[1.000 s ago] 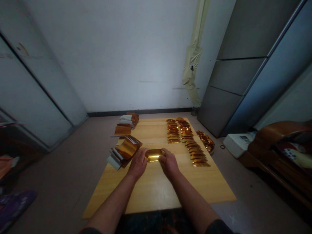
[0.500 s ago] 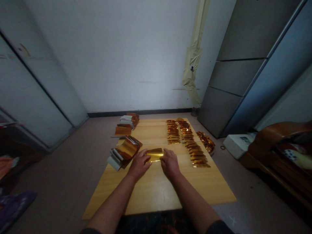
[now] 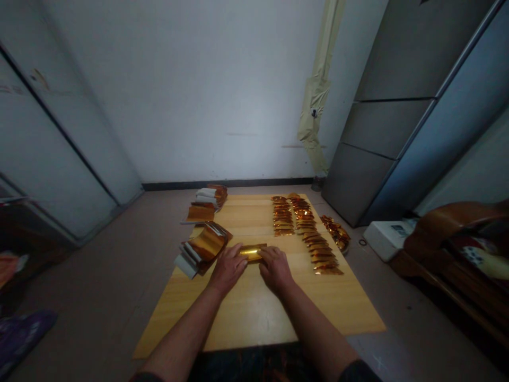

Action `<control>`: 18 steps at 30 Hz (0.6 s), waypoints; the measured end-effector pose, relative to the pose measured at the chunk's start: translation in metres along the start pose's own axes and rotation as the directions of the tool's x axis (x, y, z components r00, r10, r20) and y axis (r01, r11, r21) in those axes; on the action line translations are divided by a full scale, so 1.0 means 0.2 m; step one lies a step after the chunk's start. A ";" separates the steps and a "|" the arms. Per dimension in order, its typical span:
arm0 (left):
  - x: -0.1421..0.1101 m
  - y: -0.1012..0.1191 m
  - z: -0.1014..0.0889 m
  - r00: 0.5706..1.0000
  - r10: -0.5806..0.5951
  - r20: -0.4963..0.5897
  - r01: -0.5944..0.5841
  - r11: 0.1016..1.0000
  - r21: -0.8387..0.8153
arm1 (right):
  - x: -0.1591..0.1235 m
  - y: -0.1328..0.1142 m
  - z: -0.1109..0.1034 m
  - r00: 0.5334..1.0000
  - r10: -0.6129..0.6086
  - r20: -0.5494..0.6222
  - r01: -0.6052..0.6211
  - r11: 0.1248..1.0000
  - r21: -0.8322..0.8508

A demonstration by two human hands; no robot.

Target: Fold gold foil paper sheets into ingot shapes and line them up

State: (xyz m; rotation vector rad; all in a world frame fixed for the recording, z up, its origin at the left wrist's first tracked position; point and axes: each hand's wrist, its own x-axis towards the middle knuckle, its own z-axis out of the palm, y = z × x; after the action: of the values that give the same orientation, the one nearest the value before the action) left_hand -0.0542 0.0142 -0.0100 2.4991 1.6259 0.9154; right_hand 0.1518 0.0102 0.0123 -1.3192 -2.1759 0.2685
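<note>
A shiny gold foil paper sheet [image 3: 252,253] is curled into a roll near the middle of the wooden board. My left hand [image 3: 229,265] grips its left end, fingers bent over it. At the other end, my right hand [image 3: 275,266] is closed on the paper, with the thumb low on the near side. Left of my left hand lies a fanned stack of gold foil paper [image 3: 205,245] with pale backing. Rows of folded gold foil pieces [image 3: 320,250] overlap to the right of my right hand.
Under my hands is the wooden board [image 3: 254,313]. More foil sheets [image 3: 201,212] sit at its far left edge. A heap of gold pieces [image 3: 336,233] stands beyond the right edge, near a white box [image 3: 385,240] and a grey refrigerator [image 3: 377,122].
The gold sheet, flatter before, is now curled into a narrower roll. My right hand's fingers have moved slightly inward over it.
</note>
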 end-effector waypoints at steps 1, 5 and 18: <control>0.00 0.00 0.00 1.000 0.006 0.001 -0.006 1.000 -0.006 | 0.01 0.00 0.00 1.000 0.002 0.011 -0.002 1.000 -0.008; 0.00 0.02 -0.03 1.000 0.025 0.000 -0.025 0.999 -0.048 | 0.05 -0.01 -0.03 0.996 0.057 0.063 -0.056 0.998 -0.025; 0.11 0.06 0.01 0.946 -0.324 0.029 0.324 0.934 -0.149 | 0.13 0.02 0.01 0.957 0.287 -0.035 -0.282 0.952 0.119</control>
State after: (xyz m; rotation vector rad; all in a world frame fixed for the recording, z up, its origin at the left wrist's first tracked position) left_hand -0.0366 0.0282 0.0035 2.0487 1.8169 0.9489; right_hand 0.1449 0.0348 0.0179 -1.5557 -1.8942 0.4572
